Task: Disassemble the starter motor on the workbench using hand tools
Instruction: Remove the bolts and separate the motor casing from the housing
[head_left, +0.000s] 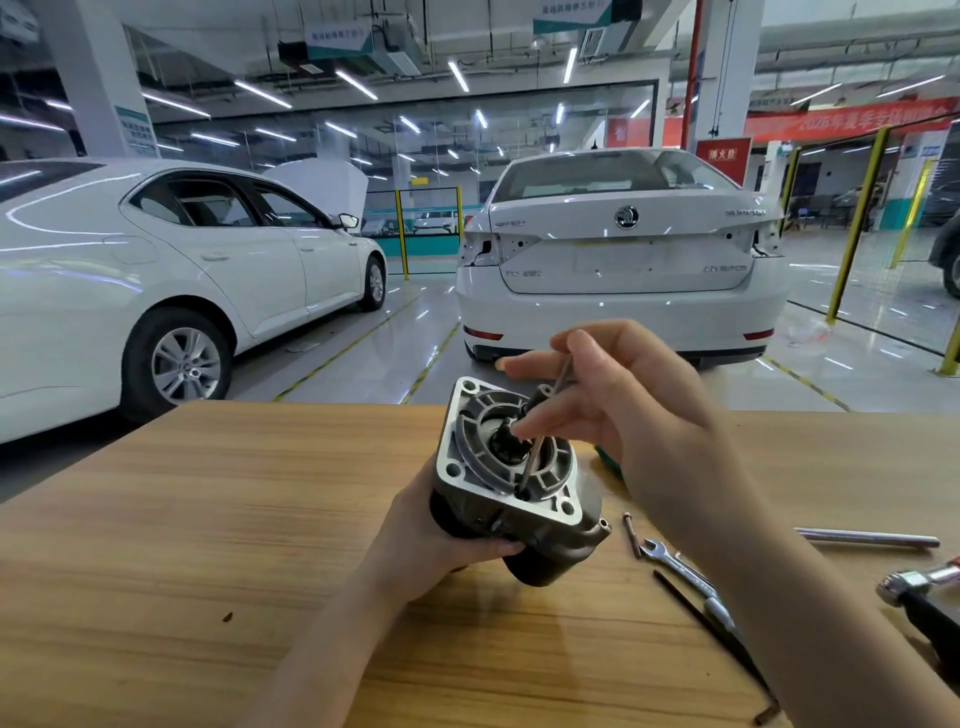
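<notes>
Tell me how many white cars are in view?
3: a white sedan at left, bonnet raised; a white Skoda at centre, rear toward us; a distant white car between them. Others may be hidden.

One head-worn wide-angle view, facing forward and a little down over the worktop (234, 519).

Lens sits above the worktop's near edge, aimed at its far edge and the workshop hall past it. Far edge crosses just below mid-frame; above it are floor, ceiling lights, a side-on white car (156, 270) and a tail-on white car (623, 270), both well beyond. Forearms enter from the bottom. Left hand (431, 525), right hand (639, 410) and starter motor (514, 483) sit close under the lens, centre frame, near enough that the thin tool (537, 449) held by the right hand reads clearly. Straight lines bow toward the frame margins.
</notes>
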